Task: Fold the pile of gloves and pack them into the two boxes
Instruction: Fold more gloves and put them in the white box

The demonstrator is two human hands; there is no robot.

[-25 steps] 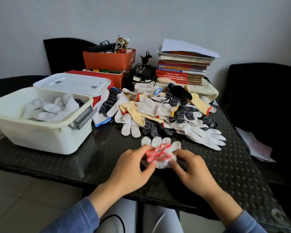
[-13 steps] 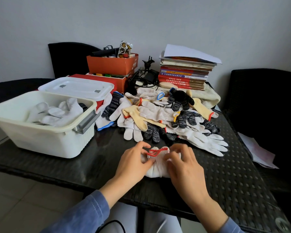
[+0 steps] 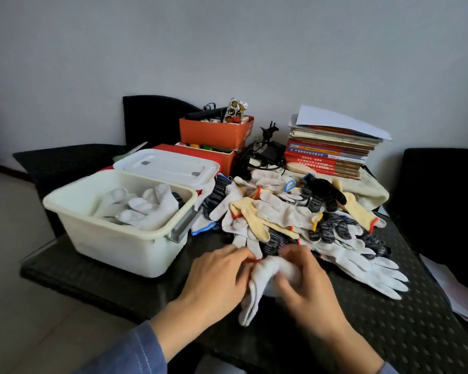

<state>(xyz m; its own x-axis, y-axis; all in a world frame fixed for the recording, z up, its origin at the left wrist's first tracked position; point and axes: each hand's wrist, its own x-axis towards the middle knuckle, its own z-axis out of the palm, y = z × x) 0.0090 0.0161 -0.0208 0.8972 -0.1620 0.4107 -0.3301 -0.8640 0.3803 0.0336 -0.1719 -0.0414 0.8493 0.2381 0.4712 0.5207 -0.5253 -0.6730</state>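
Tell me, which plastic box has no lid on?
The nearer white plastic box, the one holding folded white fabric gloves. The other one, behind it, is covered by a flat white lid.

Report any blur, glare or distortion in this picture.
Head view: the left hand and right hand gripping the white glove are motion-blurred; the books look sharp; light is soft, no hard glare; the wide-angle lens stretches the edges.
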